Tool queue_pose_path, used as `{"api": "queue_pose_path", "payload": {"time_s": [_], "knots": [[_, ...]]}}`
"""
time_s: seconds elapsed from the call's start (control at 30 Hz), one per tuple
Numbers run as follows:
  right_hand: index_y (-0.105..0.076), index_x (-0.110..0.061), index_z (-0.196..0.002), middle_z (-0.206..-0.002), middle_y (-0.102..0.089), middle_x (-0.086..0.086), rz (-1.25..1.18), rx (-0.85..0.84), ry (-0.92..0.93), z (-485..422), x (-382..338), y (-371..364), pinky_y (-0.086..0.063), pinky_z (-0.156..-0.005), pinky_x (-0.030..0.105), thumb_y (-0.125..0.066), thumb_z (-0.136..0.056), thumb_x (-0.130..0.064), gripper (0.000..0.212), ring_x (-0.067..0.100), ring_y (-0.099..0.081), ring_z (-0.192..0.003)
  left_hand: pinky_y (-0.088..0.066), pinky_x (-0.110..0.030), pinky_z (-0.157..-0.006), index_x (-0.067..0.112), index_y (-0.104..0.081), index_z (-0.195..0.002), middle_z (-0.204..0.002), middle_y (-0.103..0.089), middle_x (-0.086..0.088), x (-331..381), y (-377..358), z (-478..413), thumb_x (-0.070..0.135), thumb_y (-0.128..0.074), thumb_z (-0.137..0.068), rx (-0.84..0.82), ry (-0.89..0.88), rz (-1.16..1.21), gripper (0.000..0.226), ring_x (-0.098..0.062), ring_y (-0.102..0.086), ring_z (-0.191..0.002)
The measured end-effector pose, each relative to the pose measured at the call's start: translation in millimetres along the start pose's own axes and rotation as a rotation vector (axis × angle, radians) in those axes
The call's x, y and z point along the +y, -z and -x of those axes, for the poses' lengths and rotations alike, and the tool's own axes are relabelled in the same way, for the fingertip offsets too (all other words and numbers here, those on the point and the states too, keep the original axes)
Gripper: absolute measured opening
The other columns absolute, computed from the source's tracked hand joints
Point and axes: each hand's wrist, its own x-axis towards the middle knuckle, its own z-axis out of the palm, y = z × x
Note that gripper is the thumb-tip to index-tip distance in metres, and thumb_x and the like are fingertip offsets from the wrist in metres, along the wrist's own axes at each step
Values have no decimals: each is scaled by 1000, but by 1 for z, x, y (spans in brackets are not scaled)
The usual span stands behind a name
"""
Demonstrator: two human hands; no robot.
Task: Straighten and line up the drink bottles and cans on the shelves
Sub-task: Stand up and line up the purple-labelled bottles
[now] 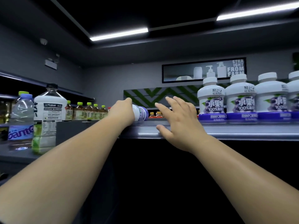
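While the left hand (121, 110) curls round the tipped white bottle (140, 113), the right hand (176, 120) hovers just beside it, fingers spread wide and holding nothing. This one bottle lies between the two hands on the shelf (234, 131). Its long axis runs sideways, with the purple base pointing toward the right hand and the cap end hidden under the left palm. The left hand has it, and the right is a short reach from its base. Standing it up likely means swinging that base down and away from the right hand.

Beyond the right hand stand the upright white bottles (239, 101), four in a row, the last cut by the frame edge. Outside the left hand are five green-capped tea bottles (88, 110), one large clear jug (48, 110) and one blue-labelled water bottle (21, 120).
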Motion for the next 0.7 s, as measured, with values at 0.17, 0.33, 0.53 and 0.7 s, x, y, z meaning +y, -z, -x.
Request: {"api": "queue_pose_path", "payload": {"time_s": [0.17,0.33,0.53,0.7], "knots": [[-30,-33,-154,-162,-22,8,10,15,-44,9,15,8,-2,-114,43,-40,-85,-56,73,27,-10,-149,-39,-34,-74,16,-49,-111,-104,-57,-10,14,12,5,17,-60,-86,204,-146,271,27,-33,-52,-90],[-23,-35,-156,-165,-12,6,17,16,-39,17,33,19,2,-114,41,-49,-94,-52,69,25,-3,-151,-46,-33,-78,23,-49,-116,-109,-61,2,60,39,15,24,-60,-89,317,-195,685,29,-24,-57,-96],[-34,-32,-152,-163,-20,10,35,2,-105,35,63,30,1,-113,42,-44,-84,-53,72,29,-10,-150,-50,-29,-76,28,-46,-112,-108,-58,6,117,29,7,31,-70,-88,246,-124,1071,34,-14,-60,-94],[-47,-27,-145,-155,-36,16,163,54,-123,41,100,42,-10,-112,47,-54,-79,-50,70,34,-24,-145,-49,-23,-56,20,-49,-122,-111,-61,-3,143,2,9,40,-54,-99,-45,61,1203,32,-13,-61,-85]]}}
